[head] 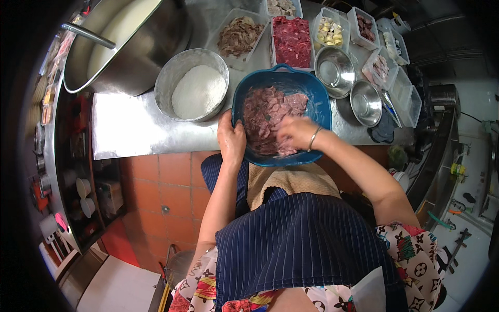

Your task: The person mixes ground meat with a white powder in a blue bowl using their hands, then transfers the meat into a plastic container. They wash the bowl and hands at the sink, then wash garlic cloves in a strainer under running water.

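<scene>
A blue plastic basin (324, 134) rests at the front edge of the steel table and holds pale pink slices of raw meat (269, 111). My left hand (231, 136) grips the basin's left side, thumb up near the rim. Inside the basin, my right hand (297, 132) is down in the meat, a metal bangle on its wrist. Its fingers are motion-blurred and partly hidden, so their grip on the slices is unclear. Left of the basin stands a metal bowl (163, 84) of white powder (199, 91).
A large steel pot (156, 50) of whitish liquid with a metal handle (87, 35) stands back left. Behind the basin are plastic tubs of red sliced meat (291, 41), brownish slices (240, 37) and yellowish pieces (330, 31). Two steel bowls (334, 72) sit to the right.
</scene>
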`<state>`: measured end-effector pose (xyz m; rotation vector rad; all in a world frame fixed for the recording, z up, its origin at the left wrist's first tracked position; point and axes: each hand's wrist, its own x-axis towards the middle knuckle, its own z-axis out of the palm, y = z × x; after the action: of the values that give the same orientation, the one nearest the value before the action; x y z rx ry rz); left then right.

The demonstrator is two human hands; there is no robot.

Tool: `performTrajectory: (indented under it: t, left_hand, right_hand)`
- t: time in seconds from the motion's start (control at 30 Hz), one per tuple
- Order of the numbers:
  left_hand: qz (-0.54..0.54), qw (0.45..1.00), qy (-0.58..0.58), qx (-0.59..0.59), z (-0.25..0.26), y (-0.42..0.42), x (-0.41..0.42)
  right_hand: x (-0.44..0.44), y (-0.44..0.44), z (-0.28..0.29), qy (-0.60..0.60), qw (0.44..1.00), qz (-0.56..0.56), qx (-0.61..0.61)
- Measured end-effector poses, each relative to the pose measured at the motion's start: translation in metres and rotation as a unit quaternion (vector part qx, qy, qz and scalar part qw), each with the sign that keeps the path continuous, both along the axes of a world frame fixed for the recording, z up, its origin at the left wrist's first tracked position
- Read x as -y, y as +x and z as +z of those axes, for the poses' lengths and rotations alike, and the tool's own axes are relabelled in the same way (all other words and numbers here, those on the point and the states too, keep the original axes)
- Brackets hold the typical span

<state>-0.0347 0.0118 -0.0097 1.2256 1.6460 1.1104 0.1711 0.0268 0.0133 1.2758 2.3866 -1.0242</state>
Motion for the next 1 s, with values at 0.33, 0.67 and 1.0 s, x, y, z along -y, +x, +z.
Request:
performTrajectory:
  t: [0.33, 0.67, 1.0]
  left_hand:
    - [-0.004, 0.999, -0.004, -0.033, 0.002, 0.005, -0.006]
    - [0.048, 0.998, 0.025, -0.018, 0.002, 0.013, -0.001]
    - [0.022, 0.999, 0.015, -0.029, 0.0, 0.009, -0.001]
  right_hand:
    - [-0.007, -0.072, -0.016, 0.208, 0.978, -0.02, 0.021]
    - [0.012, -0.018, -0.004, 0.088, 0.947, -0.305, 0.046]
    - [-0.052, 0.002, -0.034, 0.235, 0.913, -0.325, -0.075]
